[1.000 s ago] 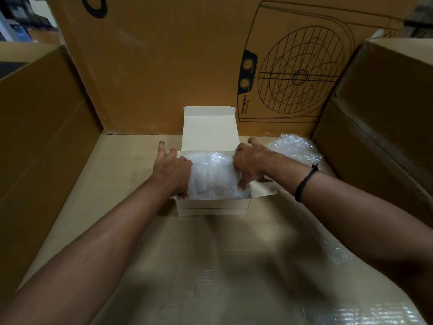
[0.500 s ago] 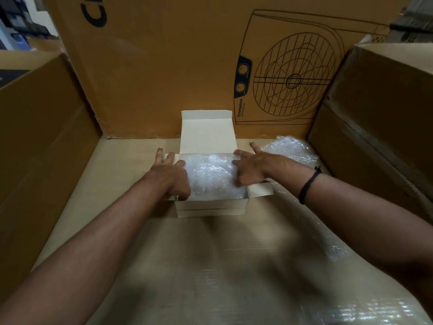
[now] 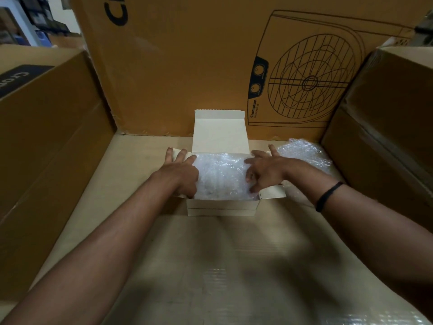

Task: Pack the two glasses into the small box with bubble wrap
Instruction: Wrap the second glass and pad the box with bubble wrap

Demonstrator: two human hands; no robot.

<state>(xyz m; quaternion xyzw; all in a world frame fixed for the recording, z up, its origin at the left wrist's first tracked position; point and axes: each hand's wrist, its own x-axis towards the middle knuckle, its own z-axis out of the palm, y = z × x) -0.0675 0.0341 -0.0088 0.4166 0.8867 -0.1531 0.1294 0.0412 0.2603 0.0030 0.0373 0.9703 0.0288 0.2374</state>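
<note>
Between the big cartons [image 3: 46, 148], the small box [image 3: 222, 208] sits open, lid up, full of bubble wrap [image 3: 222, 174]. My left hand [image 3: 180, 172] and right hand [image 3: 267, 170] are spread flat on it, one each side. Can't make out the glasses.

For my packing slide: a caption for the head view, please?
Left hand and right hand press bubble wrap down in the open box, lid up; spare wrap lies at right.
</note>
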